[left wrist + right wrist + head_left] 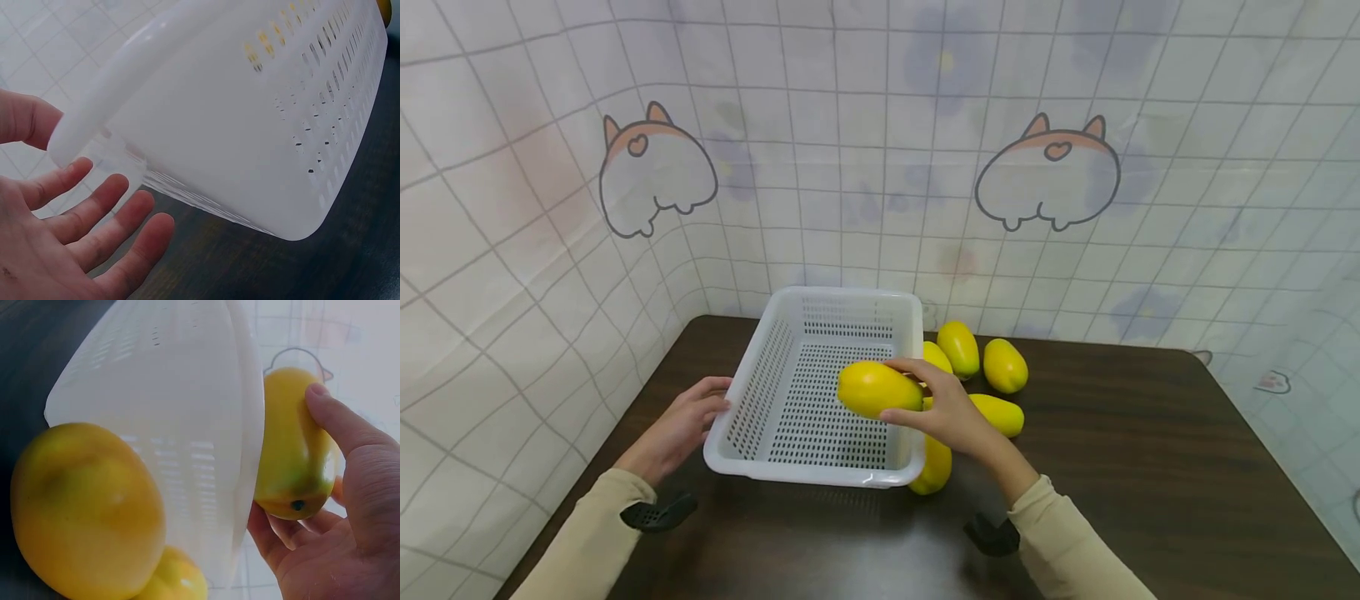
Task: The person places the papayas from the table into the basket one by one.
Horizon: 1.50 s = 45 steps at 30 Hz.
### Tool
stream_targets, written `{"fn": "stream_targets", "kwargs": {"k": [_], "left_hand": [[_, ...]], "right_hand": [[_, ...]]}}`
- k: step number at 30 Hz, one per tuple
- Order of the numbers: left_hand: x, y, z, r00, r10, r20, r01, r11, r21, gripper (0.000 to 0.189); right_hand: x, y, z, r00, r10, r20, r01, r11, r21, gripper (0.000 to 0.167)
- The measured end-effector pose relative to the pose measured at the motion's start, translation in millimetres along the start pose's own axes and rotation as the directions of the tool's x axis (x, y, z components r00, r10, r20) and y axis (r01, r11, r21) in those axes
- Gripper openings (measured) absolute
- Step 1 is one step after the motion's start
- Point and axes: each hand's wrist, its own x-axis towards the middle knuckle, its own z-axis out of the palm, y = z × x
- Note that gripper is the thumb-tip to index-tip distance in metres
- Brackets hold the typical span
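The basket (808, 473) looks like smooth plastic, faintly glossy; the yellow fruit (880, 390) has smooth, shiny skin — the tabletop (1150, 450) shows wood grain under a soft sheen — and the 2 sleeves (1067, 542) look like matt cloth.

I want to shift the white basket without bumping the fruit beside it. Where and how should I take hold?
Probably by the left rim of the white basket, coming in from the left, thumb over the edge and fingers underneath. That rim sticks out as a thick lip, and the loose yellow fruits crowd the basket's opposite side. The left hand is there.
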Motion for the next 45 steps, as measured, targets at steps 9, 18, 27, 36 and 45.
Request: {"fn": "stream_targets", "kwargs": {"k": [9,18,27,36,45], "left_hand": [[2.1,-1.2,-1.4,1.0,0.022,0.01,-0.022,1.0,0.011,0.047],[1.1,-2.3,-2.7,0.999,0.026,0.021,-0.026,1.0,0.008,0.048],[0.3,-1.9,-1.9,1.0,0.017,0.02,-0.017,1.0,0.008,0.048],[1.2,-2.8,-1.8,1.0,0.01,0.015,-0.01,1.0,0.003,0.049],[1.0,-3.1,-1.9,1.0,0.002,0.014,-0.002,1.0,-0.001,0.05]], "right_hand": [[0.3,-2.9,8.9,1.0,0.01,0.002,-0.01,1.0,0.02,0.068],[-0.9,-5.0,13.8,1.0,0.012,0.007,-0.012,1.0,0.007,0.069],[0.5,-6.4,19.3,1.0,-0.006,0.02,0.006,1.0,-0.008,0.068],[0.8,-11.6,24.2,0.999,0.016,0.046,-0.017,1.0,0.022,0.07],[0.7,-14.5,28.3,0.999,0.011,0.046,-0.012,1.0,0.011,0.071]]}}
